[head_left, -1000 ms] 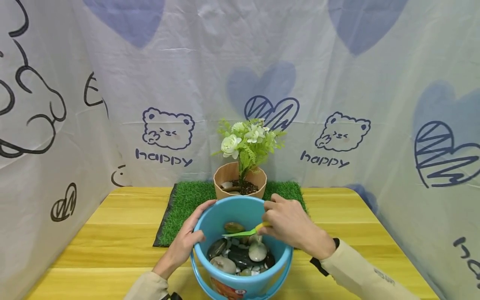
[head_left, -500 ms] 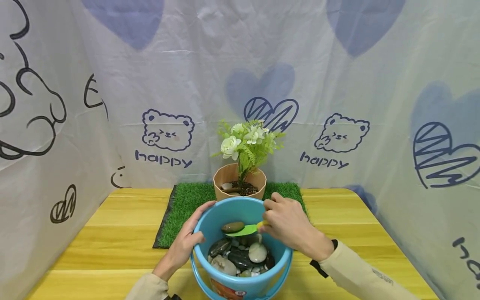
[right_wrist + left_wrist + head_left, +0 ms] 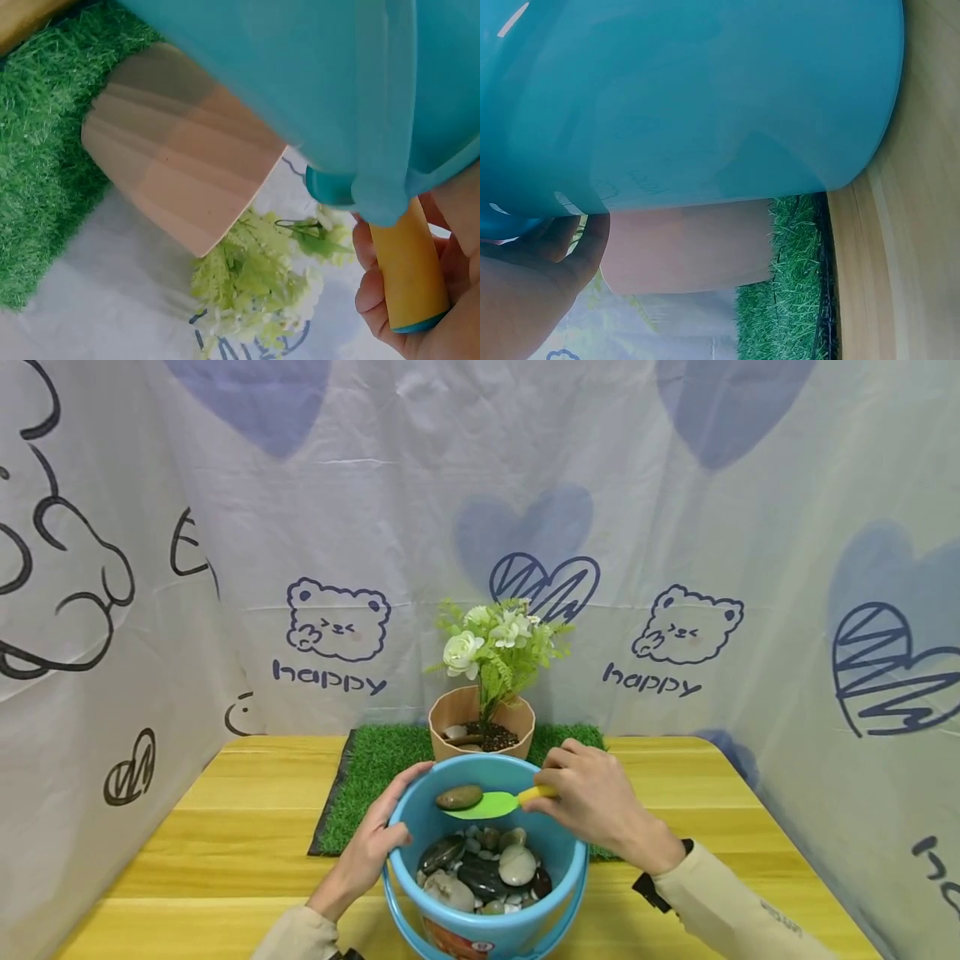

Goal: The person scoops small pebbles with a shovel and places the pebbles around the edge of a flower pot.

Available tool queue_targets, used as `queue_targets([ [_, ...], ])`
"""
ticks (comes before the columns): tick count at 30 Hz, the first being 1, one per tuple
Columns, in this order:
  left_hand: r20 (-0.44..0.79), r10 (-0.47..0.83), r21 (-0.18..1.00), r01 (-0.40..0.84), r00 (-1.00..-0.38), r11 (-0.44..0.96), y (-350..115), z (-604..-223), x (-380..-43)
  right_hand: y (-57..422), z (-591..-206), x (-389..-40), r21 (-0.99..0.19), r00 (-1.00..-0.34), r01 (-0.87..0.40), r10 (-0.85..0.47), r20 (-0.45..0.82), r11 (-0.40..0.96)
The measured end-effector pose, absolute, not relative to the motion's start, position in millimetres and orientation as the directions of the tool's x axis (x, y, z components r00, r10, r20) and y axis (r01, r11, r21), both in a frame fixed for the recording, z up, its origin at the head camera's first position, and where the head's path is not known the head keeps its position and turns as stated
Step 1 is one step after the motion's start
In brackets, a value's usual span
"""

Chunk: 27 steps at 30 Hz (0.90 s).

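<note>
A light-blue bucket (image 3: 561,852) stands at the table's near edge in the head view, holding several dark and pale stones (image 3: 483,877). My left hand (image 3: 375,833) grips its left rim, thumb near the top edge and fingers along the outside. With my right hand (image 3: 588,789) I hold a small trowel by its yellow handle (image 3: 411,270); the green blade (image 3: 491,805) lies over the bucket's opening. On the blade's tip end rests a smooth brown stone (image 3: 459,797), above the others. The right wrist view shows fingers wrapped round the handle.
Just behind the bucket, a peach pot (image 3: 442,710) with white artificial flowers (image 3: 487,639), dark soil and a few stones sits on a green turf mat (image 3: 375,777). The bucket's handle (image 3: 408,927) hangs down in front. Printed cloth surrounds the wooden table (image 3: 195,860).
The trowel has come up from among the stones, with the brown stone now riding on its blade. My right hand has risen slightly and shifted right. The left hand stays at the rim.
</note>
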<state>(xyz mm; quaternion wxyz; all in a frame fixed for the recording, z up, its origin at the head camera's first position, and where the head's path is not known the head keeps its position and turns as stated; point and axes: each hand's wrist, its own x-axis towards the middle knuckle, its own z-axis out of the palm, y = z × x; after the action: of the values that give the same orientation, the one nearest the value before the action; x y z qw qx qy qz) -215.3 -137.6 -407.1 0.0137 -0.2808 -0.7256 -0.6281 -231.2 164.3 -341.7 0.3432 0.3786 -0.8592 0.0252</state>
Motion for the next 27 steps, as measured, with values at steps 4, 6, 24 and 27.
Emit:
queue_targets([
  [4,0.368,0.384,0.905,0.421,-0.847,0.062,-136.8,-406.8,-214.5,167.8,-341.5,-232.7,0.196,-0.498,-0.653,-0.609,0.617,0.732],
  [6,0.365,0.381,0.906,0.419,-0.849,0.065,-136.6,-406.3,-214.0,169.0,-341.5,-233.3,0.182,-0.508,-0.648,-0.598,0.62,0.739],
  [24,0.299,0.364,0.931,0.353,-0.882,0.091,-136.5,-403.7,-211.9,172.8,-345.9,-233.5,0.112,-0.524,-0.657,-0.559,0.643,0.745],
  [27,0.301,0.367,0.931,0.355,-0.88,0.088,-136.2,-403.1,-212.1,172.3,-345.7,-233.2,0.119,-0.519,-0.653,-0.556,0.649,0.748],
])
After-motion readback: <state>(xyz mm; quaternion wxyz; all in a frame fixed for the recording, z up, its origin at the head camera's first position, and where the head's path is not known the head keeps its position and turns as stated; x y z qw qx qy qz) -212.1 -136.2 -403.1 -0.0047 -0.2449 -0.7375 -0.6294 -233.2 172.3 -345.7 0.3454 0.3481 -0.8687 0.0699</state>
